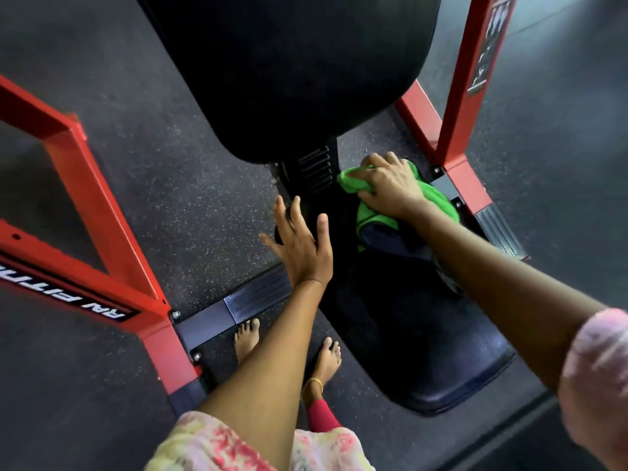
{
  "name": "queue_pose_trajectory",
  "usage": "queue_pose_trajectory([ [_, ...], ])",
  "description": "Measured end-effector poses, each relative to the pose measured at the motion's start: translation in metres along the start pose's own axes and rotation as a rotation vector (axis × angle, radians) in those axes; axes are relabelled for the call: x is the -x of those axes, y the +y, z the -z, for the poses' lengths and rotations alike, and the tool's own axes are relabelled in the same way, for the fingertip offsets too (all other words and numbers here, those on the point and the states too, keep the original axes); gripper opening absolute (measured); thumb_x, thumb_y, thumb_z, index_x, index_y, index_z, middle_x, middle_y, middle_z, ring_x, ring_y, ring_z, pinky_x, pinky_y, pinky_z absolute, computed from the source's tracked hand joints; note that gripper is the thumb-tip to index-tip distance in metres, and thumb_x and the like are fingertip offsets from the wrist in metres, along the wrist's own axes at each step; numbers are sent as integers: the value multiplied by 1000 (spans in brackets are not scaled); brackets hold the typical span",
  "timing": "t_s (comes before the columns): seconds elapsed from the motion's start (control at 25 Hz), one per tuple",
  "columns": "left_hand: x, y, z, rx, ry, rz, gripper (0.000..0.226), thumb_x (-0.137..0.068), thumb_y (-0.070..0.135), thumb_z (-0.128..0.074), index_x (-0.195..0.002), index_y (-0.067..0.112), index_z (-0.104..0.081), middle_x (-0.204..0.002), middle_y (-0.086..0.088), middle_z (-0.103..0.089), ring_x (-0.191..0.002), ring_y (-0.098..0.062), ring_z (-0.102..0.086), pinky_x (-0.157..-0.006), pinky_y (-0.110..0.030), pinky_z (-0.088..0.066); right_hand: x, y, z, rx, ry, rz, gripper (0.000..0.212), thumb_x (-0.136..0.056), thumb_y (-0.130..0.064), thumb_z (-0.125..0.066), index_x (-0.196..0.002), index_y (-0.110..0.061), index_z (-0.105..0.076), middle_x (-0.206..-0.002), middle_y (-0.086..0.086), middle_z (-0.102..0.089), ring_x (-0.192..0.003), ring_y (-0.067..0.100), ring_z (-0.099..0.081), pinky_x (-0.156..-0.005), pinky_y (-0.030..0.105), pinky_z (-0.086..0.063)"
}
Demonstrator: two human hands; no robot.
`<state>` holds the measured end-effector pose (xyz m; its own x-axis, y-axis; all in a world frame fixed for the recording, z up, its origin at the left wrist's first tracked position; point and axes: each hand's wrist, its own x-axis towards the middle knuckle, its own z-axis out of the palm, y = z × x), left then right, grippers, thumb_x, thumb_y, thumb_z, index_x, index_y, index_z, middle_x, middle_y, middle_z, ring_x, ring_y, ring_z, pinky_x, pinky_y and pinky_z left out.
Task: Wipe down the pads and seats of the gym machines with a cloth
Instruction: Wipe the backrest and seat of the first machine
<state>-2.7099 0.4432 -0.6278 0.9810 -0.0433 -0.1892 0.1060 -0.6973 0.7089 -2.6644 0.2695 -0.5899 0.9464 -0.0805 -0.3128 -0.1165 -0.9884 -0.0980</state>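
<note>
A black padded seat (424,341) lies below me, and a large black back pad (299,69) rises beyond it. My right hand (390,186) presses a green cloth (438,202) onto the far end of the seat, near the ribbed black hinge (314,168). The cloth is bunched under the palm and fingers. My left hand (300,244) is spread flat, fingers apart, at the seat's left edge and holds nothing. Whether it touches the seat I cannot tell.
Red steel frame bars stand at the left (98,212) and right (472,96) of the bench. Black step plates (253,299) flank the seat. My bare feet (326,362) stand on dark speckled rubber floor (190,198) just left of the seat.
</note>
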Motion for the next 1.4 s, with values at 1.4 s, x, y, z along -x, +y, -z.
queue_pose_trajectory([
  [1.4,-36,-32,58,663,-264,446,73,-98,52,-3,-127,4,-51,-137,-13,-51,-126,-16,-48,-107,-30,-27,69,-110,-5,162,-177,551,39,-89,-37,-49,-129,-35,-52,-134,0,-42,-116,24,-40,-89,38,-36],
])
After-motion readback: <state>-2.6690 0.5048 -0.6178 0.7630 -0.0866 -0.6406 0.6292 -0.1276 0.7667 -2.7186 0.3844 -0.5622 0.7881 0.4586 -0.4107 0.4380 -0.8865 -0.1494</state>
